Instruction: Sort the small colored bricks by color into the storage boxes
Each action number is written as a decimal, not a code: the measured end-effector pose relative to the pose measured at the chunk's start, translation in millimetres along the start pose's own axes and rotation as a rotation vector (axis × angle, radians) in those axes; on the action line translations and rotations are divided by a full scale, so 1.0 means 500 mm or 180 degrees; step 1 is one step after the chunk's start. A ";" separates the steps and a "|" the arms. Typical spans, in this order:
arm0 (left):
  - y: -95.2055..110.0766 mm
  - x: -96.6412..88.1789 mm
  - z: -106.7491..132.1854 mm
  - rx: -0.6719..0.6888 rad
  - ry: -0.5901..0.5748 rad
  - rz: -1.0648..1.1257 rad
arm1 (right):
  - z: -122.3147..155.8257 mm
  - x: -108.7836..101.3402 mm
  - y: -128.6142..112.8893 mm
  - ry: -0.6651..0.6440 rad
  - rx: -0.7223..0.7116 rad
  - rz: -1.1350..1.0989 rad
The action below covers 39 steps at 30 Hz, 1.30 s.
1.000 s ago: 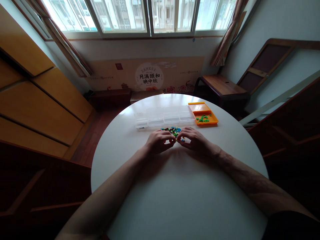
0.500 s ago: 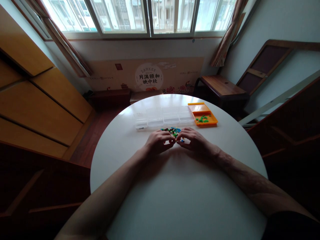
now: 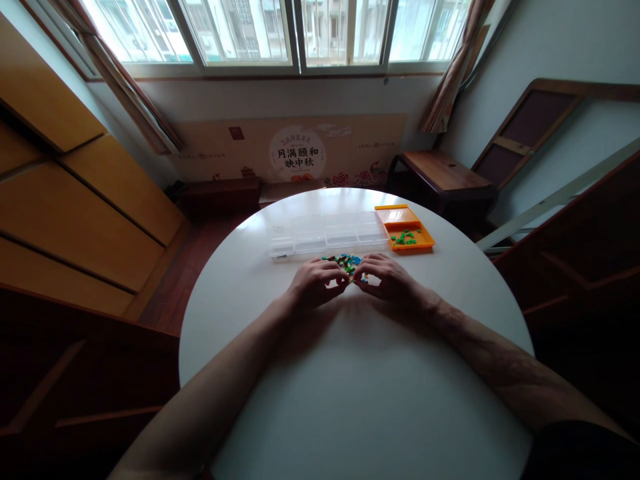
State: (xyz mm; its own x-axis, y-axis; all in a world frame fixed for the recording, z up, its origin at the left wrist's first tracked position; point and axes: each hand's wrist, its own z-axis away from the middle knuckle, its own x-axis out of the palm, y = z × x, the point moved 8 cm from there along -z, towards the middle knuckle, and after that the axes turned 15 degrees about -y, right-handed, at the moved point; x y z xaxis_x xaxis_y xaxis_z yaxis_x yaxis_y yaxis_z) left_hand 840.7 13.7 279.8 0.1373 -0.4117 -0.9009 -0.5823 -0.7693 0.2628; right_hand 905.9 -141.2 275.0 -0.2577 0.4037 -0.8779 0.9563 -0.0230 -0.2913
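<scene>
A small pile of tiny coloured building bricks [image 3: 345, 261], green, blue, brown and yellow, lies on the white round table. At the pile's left near side is my left hand [image 3: 320, 281], thumb and index finger pinched together. My right hand [image 3: 383, 277] mirrors it from the right, also in a pinch. The fingertips of both hands meet just in front of the pile, around something small and pale that is too tiny to name. Part of the pile is hidden behind the fingers.
Behind the pile stands a row of clear plastic compartment boxes [image 3: 327, 233]. Joined at their right end is an orange tray [image 3: 425, 244] with several green bricks [image 3: 405, 237] in it. The white table's [image 3: 360, 400] round edge curves around, with a wooden chair [image 3: 445, 172] beyond it.
Both hands keep their pinch at the same place, with only a slight shift of the fingertips. The bricks, boxes and tray stay where they were.
</scene>
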 end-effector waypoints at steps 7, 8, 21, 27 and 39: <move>-0.029 -0.013 0.011 -0.0440 0.0080 -0.0154 | 0.028 -0.051 0.055 0.0634 0.0777 0.0133; -0.034 -0.014 0.013 -0.0502 0.0090 -0.0152 | 0.038 -0.062 0.071 0.0817 0.0981 0.0167; -0.091 -0.042 0.041 -0.1407 0.0104 -0.0235 | 0.191 -0.127 0.257 0.1861 0.2846 0.0191; -0.107 -0.038 0.047 -0.1518 0.0095 -0.0292 | 0.190 -0.118 0.260 0.1841 0.2815 0.0115; -0.111 -0.022 0.044 -0.1355 -0.0076 -0.0201 | 0.064 -0.065 0.121 0.0851 0.1312 0.0172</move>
State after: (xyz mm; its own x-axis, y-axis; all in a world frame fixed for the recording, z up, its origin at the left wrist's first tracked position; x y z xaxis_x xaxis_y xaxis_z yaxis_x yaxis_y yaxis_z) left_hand 853.9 71.8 267.4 0.1406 -0.3499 -0.9262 -0.1903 -0.9276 0.3215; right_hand 967.9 -184.8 273.6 -0.1133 0.6113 -0.7833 0.8193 -0.3885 -0.4217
